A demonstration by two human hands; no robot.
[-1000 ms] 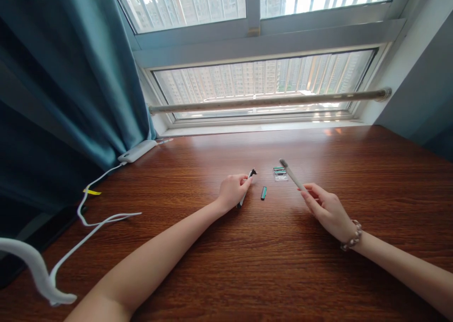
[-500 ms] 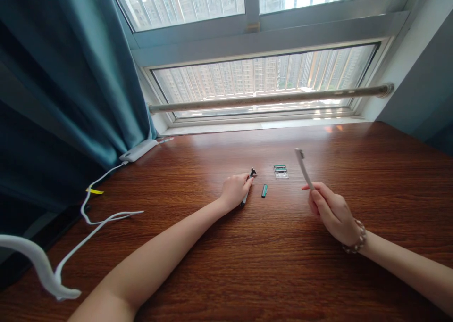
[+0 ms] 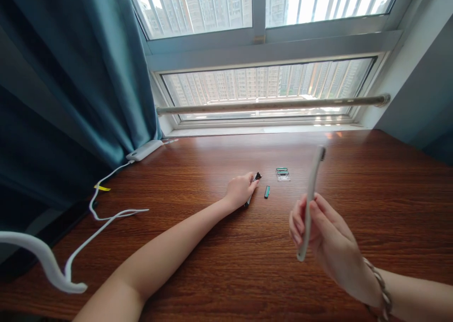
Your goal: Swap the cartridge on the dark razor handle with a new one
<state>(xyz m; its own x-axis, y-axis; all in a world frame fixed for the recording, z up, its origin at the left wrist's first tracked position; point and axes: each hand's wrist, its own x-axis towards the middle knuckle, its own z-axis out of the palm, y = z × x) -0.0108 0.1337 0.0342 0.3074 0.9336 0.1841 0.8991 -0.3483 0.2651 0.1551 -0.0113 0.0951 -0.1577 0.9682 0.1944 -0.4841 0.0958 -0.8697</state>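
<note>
My left hand [image 3: 240, 191] is closed around a razor handle [image 3: 257, 176] with a black top end, low over the table. Just right of it a loose razor cartridge [image 3: 267, 192], dark with a green strip, lies on the wood. Farther back sits a clear plastic case [image 3: 282, 174] holding green-striped cartridges. Raised above the table, my right hand [image 3: 325, 232] pinches a pale toothbrush [image 3: 311, 190] between thumb and fingers. The brush stands nearly upright with its dark bristles at the top.
Brown wooden table [image 3: 198, 251] runs to the window sill. At the left are a white power strip [image 3: 145, 150], a white cable [image 3: 106, 218], a curved white stand [image 3: 38, 260] and a blue curtain [image 3: 99, 67]. A rail [image 3: 276, 106] crosses the window.
My right hand has come closer to me with the toothbrush, which now shows its full length and leans the other way. The left hand keeps its grip on the razor handle. The view has shifted slightly.
</note>
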